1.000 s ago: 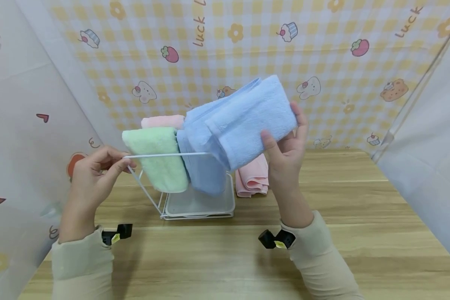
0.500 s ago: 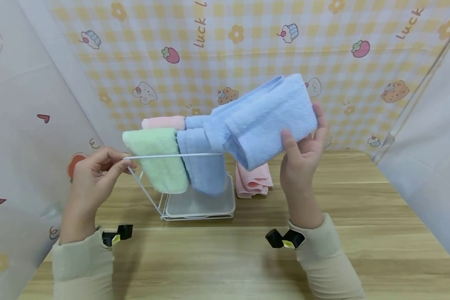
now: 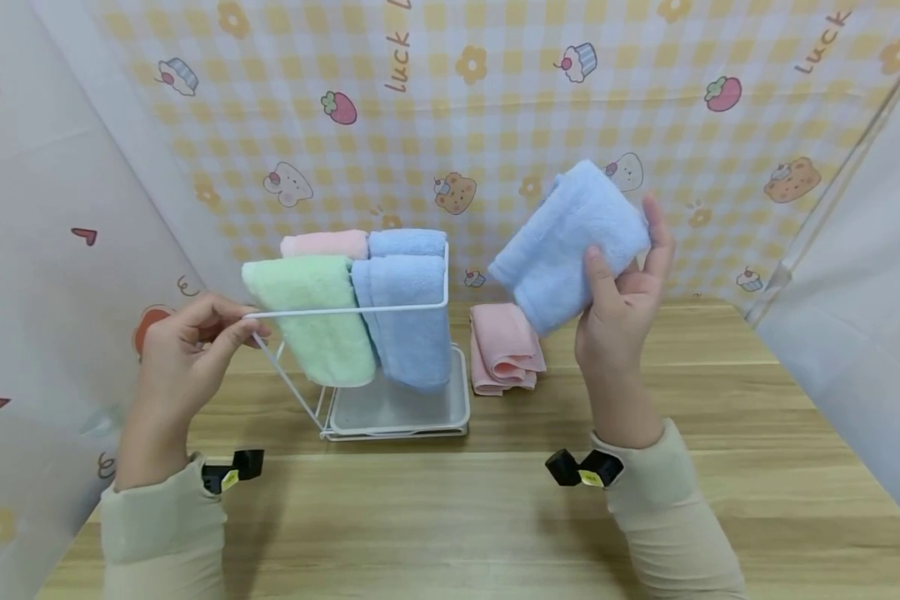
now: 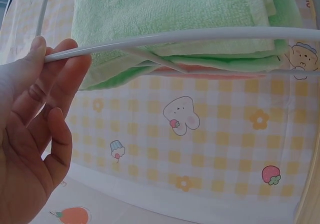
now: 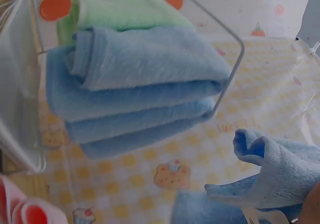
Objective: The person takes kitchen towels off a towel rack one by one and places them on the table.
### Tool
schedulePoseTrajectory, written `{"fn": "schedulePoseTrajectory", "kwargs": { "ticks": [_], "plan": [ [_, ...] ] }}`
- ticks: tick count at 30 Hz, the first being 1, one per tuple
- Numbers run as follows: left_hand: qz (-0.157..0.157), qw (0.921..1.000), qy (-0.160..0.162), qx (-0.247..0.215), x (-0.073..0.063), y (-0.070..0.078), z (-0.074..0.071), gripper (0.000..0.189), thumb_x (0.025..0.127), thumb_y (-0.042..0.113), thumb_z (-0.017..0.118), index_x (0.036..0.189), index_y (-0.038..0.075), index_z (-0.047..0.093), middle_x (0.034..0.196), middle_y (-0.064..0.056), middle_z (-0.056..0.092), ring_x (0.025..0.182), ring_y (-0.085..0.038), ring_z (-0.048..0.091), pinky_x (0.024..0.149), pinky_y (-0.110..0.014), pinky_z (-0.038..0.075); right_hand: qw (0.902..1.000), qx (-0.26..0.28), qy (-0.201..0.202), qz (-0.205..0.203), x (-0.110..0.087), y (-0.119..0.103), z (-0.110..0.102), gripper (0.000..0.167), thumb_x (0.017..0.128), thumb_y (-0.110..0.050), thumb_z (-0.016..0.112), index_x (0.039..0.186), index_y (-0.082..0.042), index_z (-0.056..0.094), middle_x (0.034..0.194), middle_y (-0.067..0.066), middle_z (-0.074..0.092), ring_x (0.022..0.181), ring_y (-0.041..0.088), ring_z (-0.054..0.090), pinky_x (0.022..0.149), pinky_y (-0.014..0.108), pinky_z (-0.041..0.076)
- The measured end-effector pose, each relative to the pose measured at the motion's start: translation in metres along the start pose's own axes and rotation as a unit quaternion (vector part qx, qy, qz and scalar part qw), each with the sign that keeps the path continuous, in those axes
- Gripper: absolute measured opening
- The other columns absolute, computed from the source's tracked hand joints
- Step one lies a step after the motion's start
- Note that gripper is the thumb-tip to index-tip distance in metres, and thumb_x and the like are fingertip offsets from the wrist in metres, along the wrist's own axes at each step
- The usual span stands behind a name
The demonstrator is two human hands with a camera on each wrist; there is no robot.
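Note:
My left hand (image 3: 187, 350) pinches the near left corner of a white wire towel rack (image 3: 345, 312); the left wrist view shows thumb and fingertips on its bar. Over the rack hang a green towel (image 3: 311, 321), a blue towel (image 3: 408, 325) in front, and a pink towel (image 3: 326, 244) and another blue towel (image 3: 408, 242) behind. To the right of the rack, my right hand (image 3: 622, 308) holds up a folded light blue towel (image 3: 573, 246), thumb on its front. That towel is apart from the rack, and the fingers behind it are partly hidden.
A folded pink towel (image 3: 504, 350) lies on the wooden table (image 3: 450, 517) just right of the rack. The rack's base carries a pale tray (image 3: 397, 404). A yellow checked cloth (image 3: 480, 150) stands behind, with white side walls (image 3: 870, 275) left and right.
My right hand has moved right, drawing the light blue towel off the rack's right end, and the rack's right bar now shows. My left hand stays at the corner.

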State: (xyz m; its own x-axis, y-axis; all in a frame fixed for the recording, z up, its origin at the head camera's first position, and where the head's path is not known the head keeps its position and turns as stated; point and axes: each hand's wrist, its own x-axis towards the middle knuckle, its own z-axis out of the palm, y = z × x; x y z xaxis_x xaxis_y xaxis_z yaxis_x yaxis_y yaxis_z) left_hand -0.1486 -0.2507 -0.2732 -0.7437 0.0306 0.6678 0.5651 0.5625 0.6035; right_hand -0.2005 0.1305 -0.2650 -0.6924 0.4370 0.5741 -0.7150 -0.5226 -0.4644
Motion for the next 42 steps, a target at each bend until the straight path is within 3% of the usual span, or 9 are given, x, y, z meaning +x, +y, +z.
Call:
{"fn": "schedulePoseTrajectory", "kwargs": {
  "ticks": [6, 11, 14, 17, 21, 26, 31, 37, 42],
  "plan": [
    [0.015, 0.9999, -0.001, -0.002, -0.001, -0.001, 0.0, 0.004, 0.086, -0.013, 0.067, 0.089, -0.011, 0.065, 0.08, 0.02, 0.069, 0.068, 0.004, 0.065, 0.067, -0.006, 0.053, 0.9954, -0.092, -0.027, 0.0, 0.005, 0.006, -0.025, 0.06, 0.093, 0.013, 0.053, 0.146, -0.013, 0.041, 0.132, 0.013, 0.053, 0.113, 0.024, 0.054, 0.087, 0.029, 0.052],
    [0.014, 0.9999, 0.003, -0.006, 0.0, -0.001, 0.0, 0.004, 0.087, -0.011, 0.067, 0.089, -0.014, 0.064, 0.08, 0.02, 0.069, 0.069, 0.004, 0.066, 0.067, -0.006, 0.053, 0.983, -0.173, -0.062, 0.011, 0.009, 0.009, -0.049, 0.051, 0.094, 0.01, 0.054, 0.139, -0.012, 0.05, 0.137, 0.005, 0.048, 0.115, 0.022, 0.05, 0.091, 0.029, 0.048],
    [0.015, 0.9998, 0.004, -0.008, 0.0, -0.002, 0.001, 0.006, 0.088, -0.01, 0.067, 0.089, -0.014, 0.064, 0.08, 0.02, 0.069, 0.069, 0.004, 0.066, 0.067, -0.006, 0.053, 0.9659, -0.241, -0.093, 0.021, 0.01, 0.007, -0.061, 0.047, 0.094, 0.007, 0.056, 0.138, -0.009, 0.052, 0.137, 0.001, 0.047, 0.113, 0.02, 0.049, 0.089, 0.029, 0.045],
    [0.026, 0.9995, 0.005, -0.015, 0.001, -0.003, 0.001, 0.006, 0.088, -0.011, 0.067, 0.087, -0.016, 0.064, 0.08, 0.02, 0.069, 0.068, 0.004, 0.066, 0.066, -0.007, 0.054, 0.9421, -0.308, -0.13, 0.027, 0.012, 0.004, -0.072, 0.046, 0.095, 0.004, 0.057, 0.14, -0.006, 0.05, 0.138, -0.002, 0.048, 0.113, 0.019, 0.05, 0.087, 0.027, 0.046],
    [0.042, 0.999, 0.007, -0.009, 0.002, -0.005, 0.0, 0.005, 0.087, -0.012, 0.067, 0.086, -0.016, 0.064, 0.08, 0.022, 0.068, 0.068, 0.006, 0.065, 0.065, -0.006, 0.053, 0.9191, -0.355, -0.166, 0.045, 0.014, -0.001, -0.083, 0.047, 0.094, 0.004, 0.059, 0.139, -0.006, 0.051, 0.135, -0.001, 0.052, 0.107, 0.018, 0.053, 0.082, 0.022, 0.05],
    [0.044, 0.999, -0.002, -0.003, 0.001, -0.004, -0.001, 0.005, 0.088, -0.011, 0.066, 0.087, -0.015, 0.063, 0.081, 0.022, 0.068, 0.068, 0.005, 0.065, 0.066, -0.007, 0.054, 0.9021, -0.379, -0.193, 0.074, 0.018, -0.009, -0.095, 0.051, 0.091, 0.006, 0.064, 0.138, -0.011, 0.055, 0.131, 0.0, 0.055, 0.097, 0.016, 0.057, 0.072, 0.018, 0.055],
    [0.043, 0.9991, -0.001, 0.0, -0.001, -0.003, -0.002, 0.005, 0.087, -0.012, 0.066, 0.087, -0.015, 0.063, 0.081, 0.022, 0.067, 0.068, 0.005, 0.065, 0.066, -0.007, 0.054, 0.886, -0.387, -0.22, 0.129, 0.021, -0.016, -0.105, 0.052, 0.091, 0.004, 0.064, 0.14, -0.012, 0.053, 0.122, -0.003, 0.057, 0.093, 0.013, 0.059, 0.067, 0.018, 0.058],
    [0.046, 0.999, -0.002, 0.001, -0.001, -0.003, -0.002, 0.006, 0.088, -0.01, 0.067, 0.088, -0.015, 0.063, 0.081, 0.021, 0.067, 0.069, 0.004, 0.066, 0.066, -0.008, 0.054, 0.8457, -0.424, -0.253, 0.202, 0.026, -0.011, -0.118, 0.057, 0.096, -0.004, 0.063, 0.147, -0.019, 0.045, 0.119, 0.0, 0.053, 0.094, 0.012, 0.06, 0.067, 0.023, 0.06],
    [0.041, 0.9991, -0.004, -0.003, 0.0, -0.003, -0.001, 0.004, 0.087, -0.011, 0.067, 0.087, -0.014, 0.063, 0.08, 0.02, 0.068, 0.068, 0.003, 0.066, 0.066, -0.008, 0.055, 0.8158, -0.446, -0.265, 0.256, 0.031, 0.009, -0.131, 0.059, 0.098, -0.01, 0.061, 0.151, -0.023, 0.04, 0.135, 0.01, 0.044, 0.103, 0.017, 0.054, 0.072, 0.023, 0.058]
  ]
}}
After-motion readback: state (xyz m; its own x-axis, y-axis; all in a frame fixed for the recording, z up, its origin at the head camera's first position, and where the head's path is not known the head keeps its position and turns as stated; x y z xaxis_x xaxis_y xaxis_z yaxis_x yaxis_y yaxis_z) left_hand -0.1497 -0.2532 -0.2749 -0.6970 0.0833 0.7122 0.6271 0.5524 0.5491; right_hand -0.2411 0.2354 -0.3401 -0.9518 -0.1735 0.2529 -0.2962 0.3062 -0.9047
